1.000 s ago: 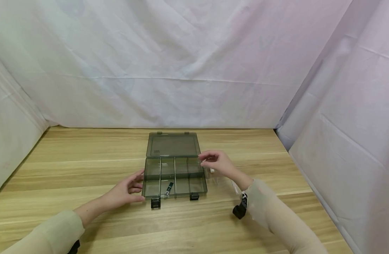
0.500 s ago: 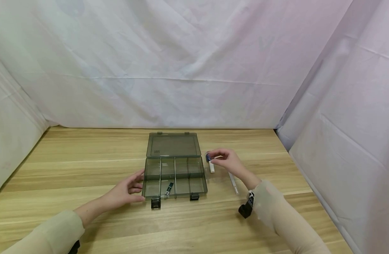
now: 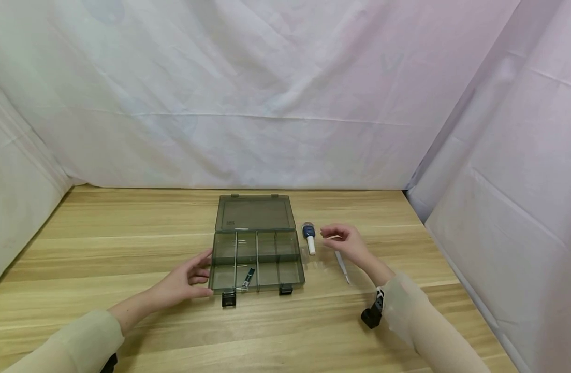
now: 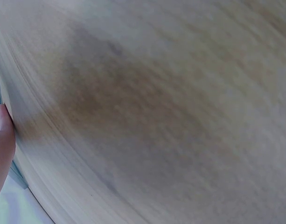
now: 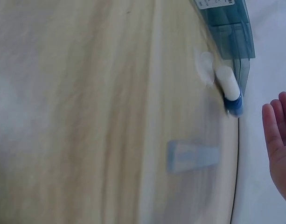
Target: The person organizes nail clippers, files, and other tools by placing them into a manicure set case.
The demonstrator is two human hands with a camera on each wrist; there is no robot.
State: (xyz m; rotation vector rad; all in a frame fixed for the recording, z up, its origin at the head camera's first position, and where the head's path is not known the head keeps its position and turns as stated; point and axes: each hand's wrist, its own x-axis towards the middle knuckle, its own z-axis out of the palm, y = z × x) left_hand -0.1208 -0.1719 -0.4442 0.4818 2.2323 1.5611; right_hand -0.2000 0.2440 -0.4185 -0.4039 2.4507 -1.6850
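A translucent grey divided box [image 3: 278, 273] lies on the table with its lid laid back. One of its compartments holds a small dark-and-silver piece [image 3: 249, 278], too small to name. My left hand [image 3: 185, 280] rests at the box's left side, thumb near the front corner and fingers along the wall. My right hand [image 3: 346, 242] hovers right of the box, fingers loosely curved around nothing. Between it and the box lies a small bottle [image 3: 308, 232], dark blue with a long white cap. Under the right wrist is a narrow whitish strip [image 3: 342, 267], its kind unclear.
Two black latches hang from the box's front edge, such as the left latch [image 3: 229, 299]. A faint clear object [image 5: 205, 66] lies beside the bottle. White cloth [image 3: 248, 103] walls the wooden table [image 3: 248, 342] at back and sides.
My right hand has moved right, from the box's right edge, past the blue-and-white bottle, which is now uncovered. The whitish strip shows more. My left hand has stayed by the box.
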